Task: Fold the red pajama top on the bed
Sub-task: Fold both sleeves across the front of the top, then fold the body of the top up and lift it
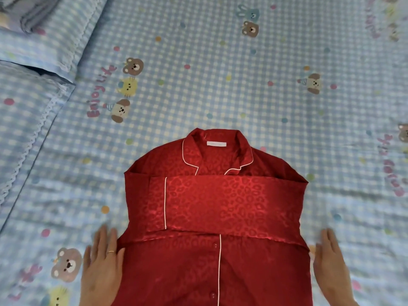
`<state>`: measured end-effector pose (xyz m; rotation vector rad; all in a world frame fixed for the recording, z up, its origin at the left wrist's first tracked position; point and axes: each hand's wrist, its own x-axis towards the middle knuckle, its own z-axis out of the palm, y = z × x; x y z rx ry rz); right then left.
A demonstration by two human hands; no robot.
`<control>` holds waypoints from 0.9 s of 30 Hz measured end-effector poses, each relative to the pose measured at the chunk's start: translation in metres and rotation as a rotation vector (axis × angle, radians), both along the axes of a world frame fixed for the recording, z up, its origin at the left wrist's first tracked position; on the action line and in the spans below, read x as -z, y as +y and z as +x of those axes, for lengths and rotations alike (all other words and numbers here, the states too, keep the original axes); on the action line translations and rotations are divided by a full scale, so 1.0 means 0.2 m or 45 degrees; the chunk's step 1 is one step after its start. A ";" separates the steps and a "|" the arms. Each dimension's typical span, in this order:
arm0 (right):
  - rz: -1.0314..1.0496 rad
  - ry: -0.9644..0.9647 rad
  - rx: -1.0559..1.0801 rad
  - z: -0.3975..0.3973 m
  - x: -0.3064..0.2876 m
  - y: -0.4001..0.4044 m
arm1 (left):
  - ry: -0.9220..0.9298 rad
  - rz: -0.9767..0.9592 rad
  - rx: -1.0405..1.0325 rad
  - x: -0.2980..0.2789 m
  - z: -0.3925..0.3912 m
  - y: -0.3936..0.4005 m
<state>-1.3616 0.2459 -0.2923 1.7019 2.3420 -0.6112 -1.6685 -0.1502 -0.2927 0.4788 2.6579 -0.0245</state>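
The red pajama top (212, 217) lies face up on the bed, collar pointing away from me, white piping along the collar and button placket. Both sleeves are folded across the chest, forming a wide band with a white-piped cuff at its left end. My left hand (102, 266) rests flat on the sheet against the top's left edge, fingers together, a ring on one finger. My right hand (331, 263) lies flat on the sheet just beside the top's right edge. Neither hand grips the cloth.
The bed sheet (220, 74) is blue gingham with cartoon bears and "Enjoy Life" lettering. A matching pillow (44, 47) lies at the far left, with folded grey-blue cloth (33, 14) in the top left corner. The mattress edge runs down the left side.
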 end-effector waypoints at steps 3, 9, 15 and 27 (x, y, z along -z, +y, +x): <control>0.081 0.117 0.040 -0.20 -0.05 0.11 | 0.118 0.159 -0.012 -0.03 -0.14 0.16; 0.085 0.276 -0.249 -0.55 -0.12 0.30 | 0.103 0.422 -0.102 -0.11 -0.43 0.55; -0.005 0.195 -0.879 0.06 -0.17 -0.31 | -0.096 0.361 0.620 -0.07 0.35 -0.12; -0.420 -0.188 -1.477 1.05 -0.33 -0.95 | -0.326 0.036 1.339 -0.13 0.88 -1.02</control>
